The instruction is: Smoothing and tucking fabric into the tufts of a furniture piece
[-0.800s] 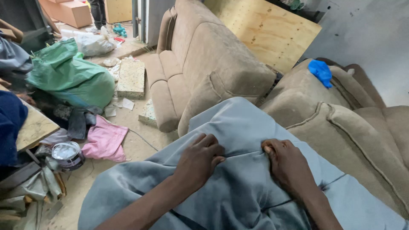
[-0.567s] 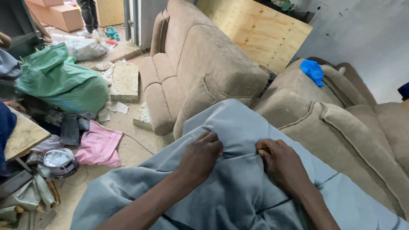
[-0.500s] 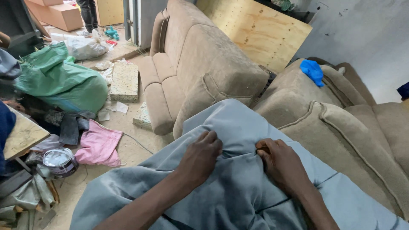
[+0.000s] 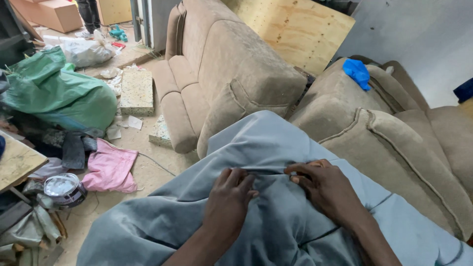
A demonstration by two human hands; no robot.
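A large sheet of grey-blue upholstery fabric (image 4: 256, 143) drapes over a bulky form in front of me. My left hand (image 4: 229, 199) rests on it with fingers curled, pressing a fold. My right hand (image 4: 322, 189) sits just to the right, its fingertips pinching the fabric along a ridge between the two hands. Both forearms come up from the bottom edge.
Two tan sofas stand behind the fabric, one (image 4: 221, 74) in the middle and one (image 4: 394, 133) at right with a blue rag (image 4: 357, 73) on top. A plywood sheet (image 4: 295, 29) leans behind. On the floor at left lie a green bag (image 4: 59, 96), pink cloth (image 4: 109, 170), foam slab (image 4: 136, 91) and a tin (image 4: 64, 189).
The view has shifted a little. Both hands stay on the fabric fold, with my right fingertips drawn slightly closer to the ridge.
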